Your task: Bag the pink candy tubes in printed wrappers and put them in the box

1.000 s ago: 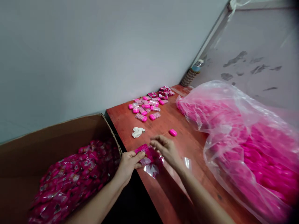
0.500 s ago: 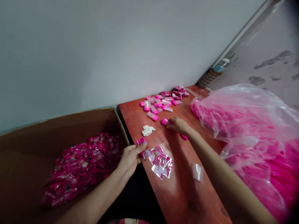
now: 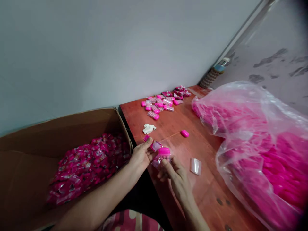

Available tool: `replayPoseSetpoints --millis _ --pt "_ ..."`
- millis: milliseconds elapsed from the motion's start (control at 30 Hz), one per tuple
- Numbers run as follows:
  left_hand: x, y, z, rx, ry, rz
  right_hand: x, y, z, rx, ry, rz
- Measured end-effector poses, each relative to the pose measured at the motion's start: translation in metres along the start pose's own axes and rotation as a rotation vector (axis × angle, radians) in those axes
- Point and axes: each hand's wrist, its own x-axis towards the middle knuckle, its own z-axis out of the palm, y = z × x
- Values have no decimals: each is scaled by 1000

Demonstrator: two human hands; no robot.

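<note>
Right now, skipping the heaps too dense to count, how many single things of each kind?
Cardboard box: 1
Big plastic bag: 1
Capped bottle: 1
Lone pink case: 1
Held pink case: 1
Held sachet: 1
White scrap: 1
Empty clear sachet: 1
Total: 8

At my left stands a cardboard box (image 3: 72,125) heaped with wrapped pink packets (image 3: 89,163). On the red worktop (image 3: 173,123) a scatter of pink cases (image 3: 163,102) lies by the wall, with a crumpled white scrap (image 3: 148,128), one loose case (image 3: 184,133) and an empty clear sleeve (image 3: 195,166) nearer me. A big clear bag (image 3: 260,141) of pink pieces fills my right
</note>
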Motion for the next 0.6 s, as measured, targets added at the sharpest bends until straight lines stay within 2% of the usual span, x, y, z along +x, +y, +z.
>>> replayPoseSetpoints --millis 233,433,600 --pt "-13 -9 5 118 -121 92 -1 15 -1 94 14 -23" --pt "-19 -10 7 294 -317 133 0 24 -3 282 -103 -1" --pt "-18 -14 5 437 -351 130 0 29 -4 209 -17 -113"
